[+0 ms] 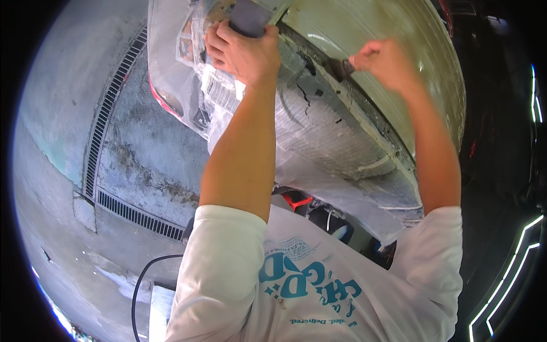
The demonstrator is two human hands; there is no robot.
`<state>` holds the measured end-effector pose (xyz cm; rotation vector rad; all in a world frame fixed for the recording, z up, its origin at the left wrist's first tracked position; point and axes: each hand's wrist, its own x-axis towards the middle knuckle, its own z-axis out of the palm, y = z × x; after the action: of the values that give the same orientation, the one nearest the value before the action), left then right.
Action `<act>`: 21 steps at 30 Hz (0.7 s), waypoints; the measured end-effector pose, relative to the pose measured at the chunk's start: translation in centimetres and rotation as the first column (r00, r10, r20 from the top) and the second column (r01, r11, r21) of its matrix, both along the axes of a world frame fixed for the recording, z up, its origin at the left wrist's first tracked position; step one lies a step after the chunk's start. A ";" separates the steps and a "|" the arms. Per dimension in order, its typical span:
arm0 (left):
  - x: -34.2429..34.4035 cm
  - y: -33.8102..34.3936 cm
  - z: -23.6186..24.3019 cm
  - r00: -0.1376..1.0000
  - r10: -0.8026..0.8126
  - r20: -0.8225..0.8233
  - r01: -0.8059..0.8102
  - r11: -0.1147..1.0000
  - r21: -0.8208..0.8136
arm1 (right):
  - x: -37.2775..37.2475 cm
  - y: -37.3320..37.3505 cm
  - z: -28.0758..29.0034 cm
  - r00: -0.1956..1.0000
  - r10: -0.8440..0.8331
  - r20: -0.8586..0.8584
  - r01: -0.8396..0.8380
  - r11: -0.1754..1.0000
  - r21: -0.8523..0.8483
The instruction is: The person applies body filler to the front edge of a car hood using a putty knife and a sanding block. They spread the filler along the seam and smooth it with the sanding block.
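My left hand (244,56) grips a dark grey flat rectangular plate (250,18) over the upper part of a car body. Farther right, my right hand (387,62), slightly blurred, pinches a small dark scraper-like blade (342,69). The blade's edge meets a dark seam (364,101) that runs diagonally down to the right. On the right of that seam lies a glossy, pale yellowish car panel (393,34). Cloudy plastic masking film (319,128) covers the body on the left side, with dark smudges and cracks near the seam.
A red-edged lamp (165,104) shows at the car's left edge. Drain grates (117,74) cross the stained concrete floor (142,148). A black cable (139,279) curves at lower left, beside a white box-like thing (161,310). A red object (296,200) sits under the film near my body.
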<state>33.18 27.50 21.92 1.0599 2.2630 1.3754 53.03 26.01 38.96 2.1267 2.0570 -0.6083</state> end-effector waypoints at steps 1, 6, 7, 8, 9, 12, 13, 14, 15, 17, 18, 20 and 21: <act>0.0 -0.2 -0.1 1.000 0.002 -0.004 -0.002 1.000 -0.011 | -0.5 -0.6 -0.3 0.997 0.052 0.055 -0.057 0.994 0.093; -0.3 -0.1 -0.7 0.999 0.013 0.039 -0.015 0.999 0.043 | -3.7 -2.7 -1.6 0.937 0.198 0.287 -0.281 0.916 0.287; -0.2 0.0 -0.6 0.999 0.017 0.032 -0.019 0.998 0.058 | -3.7 -2.4 -2.0 0.923 0.228 0.311 -0.324 0.895 0.306; -0.2 0.1 -0.6 0.999 0.021 0.024 -0.023 0.997 0.074 | -3.6 -1.5 -1.8 0.937 0.205 0.284 -0.285 0.917 0.277; -0.3 0.2 -0.9 0.999 0.028 0.021 -0.029 0.997 0.072 | -3.5 -0.2 -1.2 0.949 0.182 0.256 -0.246 0.938 0.243; 0.2 0.2 -0.4 0.999 0.029 0.034 -0.031 0.997 0.077 | 1.3 2.8 -1.5 0.993 0.115 -0.022 -0.116 0.993 -0.007; 0.1 0.2 -0.3 0.999 0.025 0.038 -0.027 0.998 0.062 | 1.3 4.0 -1.0 0.983 0.095 -0.157 -0.114 0.987 -0.114; 0.1 0.1 -0.2 0.999 0.020 0.044 -0.022 0.999 0.046 | 1.2 3.9 -0.2 0.992 0.109 -0.065 -0.113 0.991 -0.067; -0.1 0.2 -0.3 0.999 0.020 0.048 -0.021 1.000 0.021 | -0.5 2.6 0.8 0.992 0.120 0.025 -0.119 0.992 -0.028; -0.8 -0.2 -0.5 0.999 0.030 0.019 -0.030 1.000 0.007 | -2.8 0.3 0.4 0.971 0.169 0.170 -0.183 0.981 0.068; -0.7 -0.1 -0.5 0.999 0.029 0.014 -0.029 1.000 0.006 | -3.5 -0.3 -0.2 0.945 0.208 0.251 -0.247 0.960 0.133; -0.4 0.1 -0.6 0.999 0.031 0.017 -0.031 0.999 0.021 | -3.7 -0.5 -0.3 0.941 0.192 0.280 -0.244 0.956 0.165; -0.4 0.3 -0.6 0.999 0.038 0.022 -0.039 0.999 0.037 | -3.6 0.1 -0.1 0.963 0.147 0.225 -0.179 0.975 0.133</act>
<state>32.79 27.78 21.33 1.0135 2.2626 1.4421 49.40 26.11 38.87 1.9691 2.1884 -0.1959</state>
